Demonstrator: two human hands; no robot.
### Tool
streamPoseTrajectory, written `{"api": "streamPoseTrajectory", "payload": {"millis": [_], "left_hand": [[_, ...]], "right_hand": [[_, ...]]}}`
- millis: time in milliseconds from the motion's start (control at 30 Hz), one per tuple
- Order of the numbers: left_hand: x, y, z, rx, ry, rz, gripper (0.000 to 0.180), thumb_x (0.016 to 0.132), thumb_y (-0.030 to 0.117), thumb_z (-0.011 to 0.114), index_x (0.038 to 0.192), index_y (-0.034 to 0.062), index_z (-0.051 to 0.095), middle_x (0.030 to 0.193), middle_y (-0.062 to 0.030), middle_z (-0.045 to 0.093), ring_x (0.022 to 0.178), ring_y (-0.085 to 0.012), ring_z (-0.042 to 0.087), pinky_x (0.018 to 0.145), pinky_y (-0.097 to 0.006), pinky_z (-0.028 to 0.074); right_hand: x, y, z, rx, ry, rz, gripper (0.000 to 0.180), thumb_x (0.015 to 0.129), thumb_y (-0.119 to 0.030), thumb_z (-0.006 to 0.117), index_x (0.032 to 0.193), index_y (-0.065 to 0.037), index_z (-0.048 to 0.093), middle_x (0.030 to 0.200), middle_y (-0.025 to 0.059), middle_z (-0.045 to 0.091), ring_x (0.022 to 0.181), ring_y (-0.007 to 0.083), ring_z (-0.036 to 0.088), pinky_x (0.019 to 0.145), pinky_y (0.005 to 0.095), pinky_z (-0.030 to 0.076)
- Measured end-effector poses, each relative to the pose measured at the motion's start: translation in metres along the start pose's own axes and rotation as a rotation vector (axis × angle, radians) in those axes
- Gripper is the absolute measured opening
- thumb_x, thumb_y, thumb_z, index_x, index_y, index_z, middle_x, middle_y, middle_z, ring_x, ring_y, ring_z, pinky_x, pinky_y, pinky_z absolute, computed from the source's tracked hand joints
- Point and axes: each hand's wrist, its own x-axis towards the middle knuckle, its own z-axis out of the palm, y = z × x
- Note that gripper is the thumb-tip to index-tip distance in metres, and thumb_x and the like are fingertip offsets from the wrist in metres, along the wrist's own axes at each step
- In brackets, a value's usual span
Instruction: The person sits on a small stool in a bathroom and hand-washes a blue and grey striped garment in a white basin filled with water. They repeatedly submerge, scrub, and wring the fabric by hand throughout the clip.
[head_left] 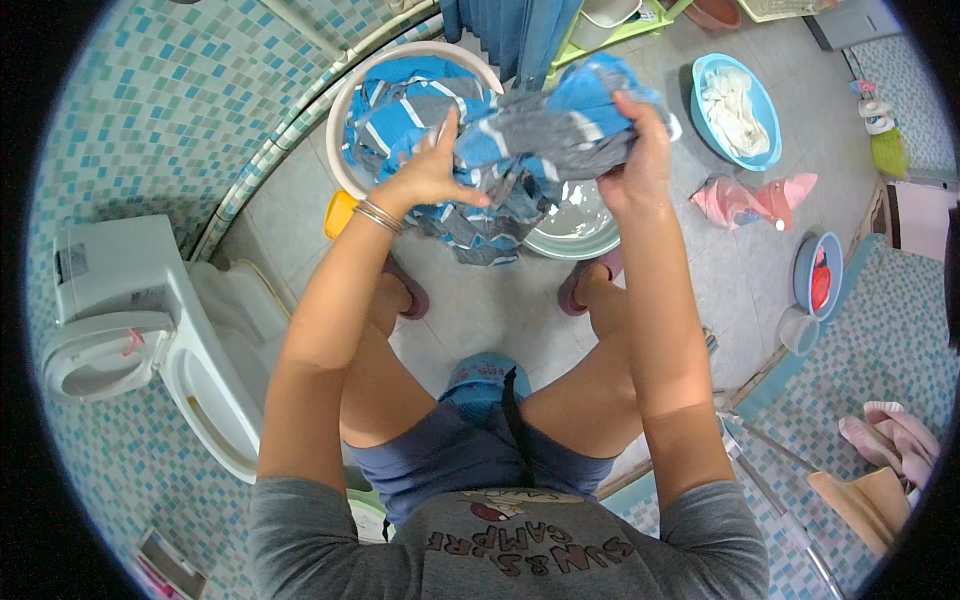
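Observation:
A wet-looking blue, grey and white striped cloth (pixel 540 130) stretches between my hands, lifted above the floor. My right hand (pixel 640 155) is closed round its right end. My left hand (pixel 430 175) is at its left side, thumb and forefinger spread wide, with the cloth against the palm side. Metal bangles circle the left wrist. Part of the same patterned fabric hangs below toward a pale green basin (pixel 575 245) with water in it. More of this fabric fills a large pale pink tub (pixel 340 150) at the far left. Where one piece ends and another starts is hidden.
A blue basin (pixel 772 155) with white cloth stands far right, near a pink cloth item (pixel 750 203). Further right is a small blue basin (pixel 803 280) with red contents. A squat toilet or white fixture (pixel 210 400) lies left. A yellow object (pixel 340 215) touches the tub.

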Motion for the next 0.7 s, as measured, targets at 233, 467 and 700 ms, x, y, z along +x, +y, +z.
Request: {"api": "streamPoseTrajectory", "payload": {"millis": [233, 467, 700], "left_hand": [[0.007, -0.009, -0.002, 0.038, 0.398, -0.197, 0.044, 0.07, 0.025, 0.071, 0.103, -0.0021, 0.062, 0.089, -0.0281, 0.063, 0.086, -0.0404, 0.062, 0.077, -0.042, 0.051], [-0.04, 0.039, -0.111, -1.293, 0.875, 0.137, 0.027, 0.093, 0.023, 0.05, 0.104, -0.0004, 0.059, 0.104, -0.0116, 0.062, 0.095, -0.0208, 0.059, 0.084, -0.033, 0.048], [-0.069, 0.052, -0.131, -1.286, 0.973, 0.496, 0.022, 0.092, 0.016, 0.05, 0.107, 0.0008, 0.056, 0.104, -0.0095, 0.061, 0.091, -0.019, 0.059, 0.08, -0.032, 0.049]], "right_hand": [[-0.019, -0.009, 0.017, 0.173, -0.298, -0.154, 0.036, 0.081, -0.025, 0.056, 0.108, -0.002, 0.058, 0.107, 0.0103, 0.063, 0.099, 0.0273, 0.059, 0.092, 0.0427, 0.044], [-0.009, -0.032, 0.024, 0.272, -0.343, -0.272, 0.044, 0.082, -0.034, 0.053, 0.115, -0.007, 0.057, 0.115, 0.0092, 0.06, 0.107, 0.0295, 0.056, 0.097, 0.0483, 0.04], [-0.008, -0.029, 0.023, 0.241, -0.433, -0.242, 0.044, 0.083, -0.032, 0.052, 0.119, -0.006, 0.054, 0.117, 0.0097, 0.059, 0.11, 0.0302, 0.053, 0.099, 0.0495, 0.036]]}}
